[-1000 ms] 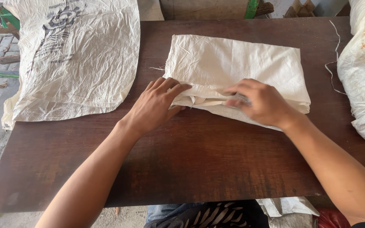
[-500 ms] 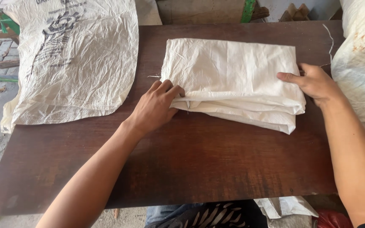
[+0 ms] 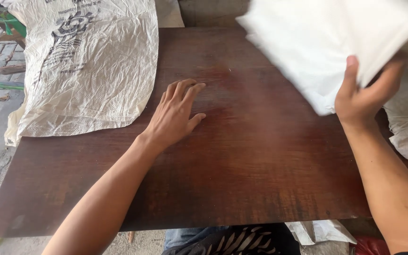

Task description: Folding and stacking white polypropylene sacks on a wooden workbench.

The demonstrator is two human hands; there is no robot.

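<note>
The right hand grips the folded white woven plastic sack, lifted at the frame's upper right, apparently being carried off the dark brown wooden table. The left hand lies open and flat, empty, mid-frame; setting the sack down calls for a steady hold.

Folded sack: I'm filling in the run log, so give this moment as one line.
right hand: grips folded white sack, lifted | left hand: flat on wooden table | printed sack: spread at left
</note>
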